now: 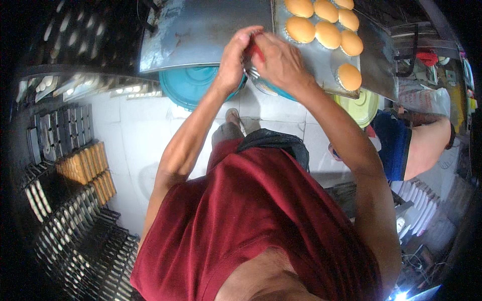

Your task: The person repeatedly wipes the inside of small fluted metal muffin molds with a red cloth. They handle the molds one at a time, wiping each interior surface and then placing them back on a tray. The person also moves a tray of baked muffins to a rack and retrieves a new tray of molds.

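Note:
My left hand (234, 56) and my right hand (278, 62) meet over the near edge of a metal table (211, 34). Between them is a small red object (257, 50), blurred and partly hidden by the fingers; I cannot tell what it is. Something with thin metal prongs or a shiny edge shows just below it. Right of my hands, a metal baking tray (320, 71) holds several round golden buns (300, 30) in fluted cups, one of them apart near the tray's near corner.
Teal lidded tubs (196, 88) and a yellow-green lid (359, 107) stand under the table. Racks of long bread loaves (84, 161) and dough trays are at the left. Another person (425, 146) bends low at the right. White tiled floor (139, 139) lies below.

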Motion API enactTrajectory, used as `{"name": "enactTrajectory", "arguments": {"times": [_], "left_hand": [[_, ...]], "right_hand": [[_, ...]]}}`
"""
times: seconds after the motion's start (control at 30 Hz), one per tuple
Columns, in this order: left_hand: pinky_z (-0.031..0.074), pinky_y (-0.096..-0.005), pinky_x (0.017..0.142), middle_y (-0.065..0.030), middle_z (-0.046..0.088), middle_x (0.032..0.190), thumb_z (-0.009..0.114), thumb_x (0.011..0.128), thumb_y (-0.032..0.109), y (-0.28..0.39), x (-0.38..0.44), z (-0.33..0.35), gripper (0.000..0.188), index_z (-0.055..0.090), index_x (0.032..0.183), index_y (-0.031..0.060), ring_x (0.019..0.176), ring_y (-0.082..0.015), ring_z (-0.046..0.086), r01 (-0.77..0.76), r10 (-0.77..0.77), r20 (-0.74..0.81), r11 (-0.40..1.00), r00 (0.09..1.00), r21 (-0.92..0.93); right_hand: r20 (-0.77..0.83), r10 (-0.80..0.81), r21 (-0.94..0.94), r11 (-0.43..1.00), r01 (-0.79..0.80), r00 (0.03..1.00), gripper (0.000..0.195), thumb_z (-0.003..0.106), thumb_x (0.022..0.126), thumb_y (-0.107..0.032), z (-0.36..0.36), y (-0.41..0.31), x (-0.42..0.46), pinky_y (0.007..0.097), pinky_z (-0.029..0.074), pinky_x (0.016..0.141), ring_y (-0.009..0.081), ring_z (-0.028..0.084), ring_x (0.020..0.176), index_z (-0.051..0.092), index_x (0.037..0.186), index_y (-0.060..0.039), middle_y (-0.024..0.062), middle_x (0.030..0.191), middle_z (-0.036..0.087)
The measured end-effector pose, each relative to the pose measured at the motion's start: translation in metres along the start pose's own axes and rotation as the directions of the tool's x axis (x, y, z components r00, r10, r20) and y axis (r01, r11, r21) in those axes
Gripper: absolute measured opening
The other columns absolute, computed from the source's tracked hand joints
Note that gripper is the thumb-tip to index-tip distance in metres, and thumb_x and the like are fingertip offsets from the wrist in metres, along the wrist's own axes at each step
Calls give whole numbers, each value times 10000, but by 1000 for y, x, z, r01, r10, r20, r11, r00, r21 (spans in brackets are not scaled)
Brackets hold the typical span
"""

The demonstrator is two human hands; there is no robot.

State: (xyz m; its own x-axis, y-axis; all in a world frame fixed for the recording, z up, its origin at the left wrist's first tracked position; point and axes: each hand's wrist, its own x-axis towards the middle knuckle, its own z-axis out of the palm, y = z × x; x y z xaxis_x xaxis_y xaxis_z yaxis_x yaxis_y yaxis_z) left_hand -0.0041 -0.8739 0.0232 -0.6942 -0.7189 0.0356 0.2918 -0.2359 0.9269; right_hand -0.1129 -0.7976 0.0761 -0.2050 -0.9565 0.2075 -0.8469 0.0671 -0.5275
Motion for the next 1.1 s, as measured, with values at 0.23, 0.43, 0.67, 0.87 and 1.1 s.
{"name": "enactTrajectory", "arguments": {"times": [0.23,0.43,0.67,0.87,1.1], "left_hand": [[602,-493,819,-245,581,1320,411,943,631,3,11,-68,760,421,1457,72,1166,-371,627,101,-120,7,799,993,-593],[632,-475,660,-266,538,1358,444,875,698,6,4,-94,868,379,1474,73,1054,-444,660,128,-75,111,771,991,-624],[627,-481,754,-243,572,1340,438,922,615,5,1,-79,775,465,1417,18,1088,-369,660,160,-164,5,958,986,-238],[407,-315,1064,-135,610,1308,485,1003,402,-2,0,-50,541,558,1366,8,1202,-222,584,-247,212,139,916,967,318],[476,-456,1044,-153,585,1363,486,937,380,7,19,-85,586,535,1383,2,1217,-287,580,-212,293,-72,819,953,534]], "right_hand": [[192,212,534,796,-284,958,357,680,832,-271,-4,31,41,356,567,769,201,700,748,734,1076,-15,121,830,739],[-133,-25,-204,979,-3,991,375,691,852,-226,61,89,66,457,551,862,322,706,905,698,1177,-39,158,1002,727],[-47,125,162,980,-115,991,355,675,861,-252,34,49,37,479,524,927,370,661,1036,709,1166,-72,181,1118,680],[529,4,155,983,-101,848,308,685,825,-196,18,12,7,440,560,827,355,703,906,733,1083,-34,179,1062,709],[-47,39,-65,997,-42,998,216,610,797,-195,33,41,39,493,533,836,369,670,948,743,919,-74,208,985,697]]}}
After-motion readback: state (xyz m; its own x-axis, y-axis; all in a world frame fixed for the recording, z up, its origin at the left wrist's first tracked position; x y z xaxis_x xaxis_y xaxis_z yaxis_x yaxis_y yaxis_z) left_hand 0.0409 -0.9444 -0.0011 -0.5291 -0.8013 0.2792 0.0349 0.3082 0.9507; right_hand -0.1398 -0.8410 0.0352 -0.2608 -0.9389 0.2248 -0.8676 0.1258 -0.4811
